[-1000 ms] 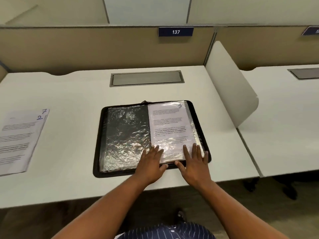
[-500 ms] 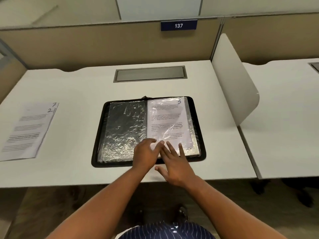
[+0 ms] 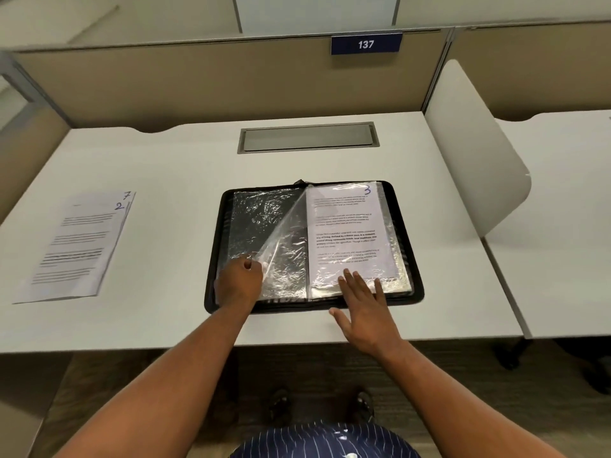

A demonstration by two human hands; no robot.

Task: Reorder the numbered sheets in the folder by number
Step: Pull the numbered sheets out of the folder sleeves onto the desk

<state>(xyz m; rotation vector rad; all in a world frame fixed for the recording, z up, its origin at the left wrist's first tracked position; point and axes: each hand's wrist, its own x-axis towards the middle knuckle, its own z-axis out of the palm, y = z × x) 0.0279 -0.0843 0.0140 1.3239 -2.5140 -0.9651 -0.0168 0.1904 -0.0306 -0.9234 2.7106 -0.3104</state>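
Note:
A black zip folder (image 3: 417,259) lies open on the white desk, with clear plastic sleeves inside. On its right side is a printed sheet marked 3 (image 3: 345,226) in a sleeve. My left hand (image 3: 238,284) pinches the lower corner of an empty clear sleeve (image 3: 284,233), which is lifted and curling over toward the left side. My right hand (image 3: 362,305) rests flat, fingers spread, on the bottom edge of the right-hand sleeves. At the desk's left lies a small stack of loose sheets (image 3: 77,249), the top one marked 2, one beneath marked 7.
A grey cable hatch (image 3: 307,137) is set in the white desk (image 3: 185,166) behind the folder. A white divider panel (image 3: 472,150) stands at the right edge, with another desk beyond. A beige partition with plate 137 (image 3: 366,43) closes the back.
My left hand has taken hold of an empty sleeve's corner and pulled it leftward across the spine. My right hand stays pressed near the bottom of the right page.

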